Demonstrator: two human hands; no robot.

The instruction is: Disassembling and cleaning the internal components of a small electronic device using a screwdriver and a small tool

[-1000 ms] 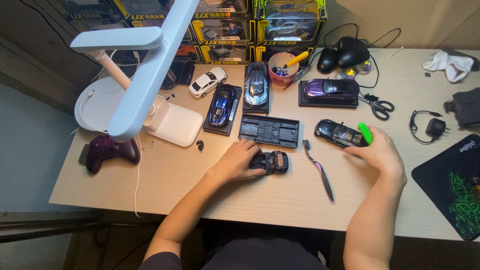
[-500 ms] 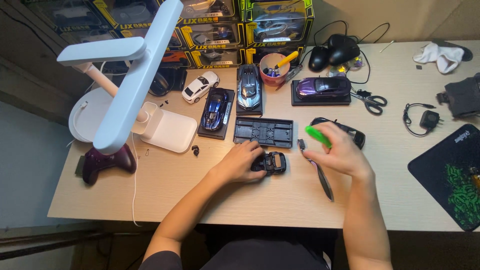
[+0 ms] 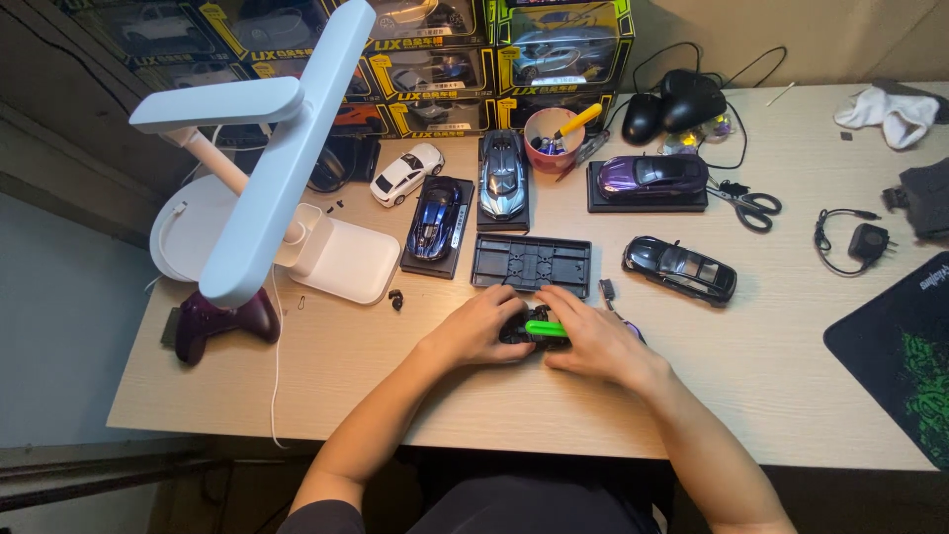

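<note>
Black model car (image 3: 522, 330) at the near middle of the wooden desk (image 3: 771, 376), pinned under curled left hand (image 3: 481, 326) fingers. Green-handled tool (image 3: 546, 328) pinched in closed right hand (image 3: 593, 341) fingers, laid across that car. Farther back, empty black display base (image 3: 532, 264), dark car (image 3: 680, 269), blue car (image 3: 435, 216), white lamp (image 3: 267, 168).

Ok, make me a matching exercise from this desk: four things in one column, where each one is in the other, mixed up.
Things:
1. purple model car
2. scissors
3. game controller
4. small black model car

Places:
A. under the white lamp, left edge of desk
B. between left hand and right hand
C. on a black display base
D. right of the purple car's base

Pairs: 1-C, 2-D, 3-A, 4-B
</note>
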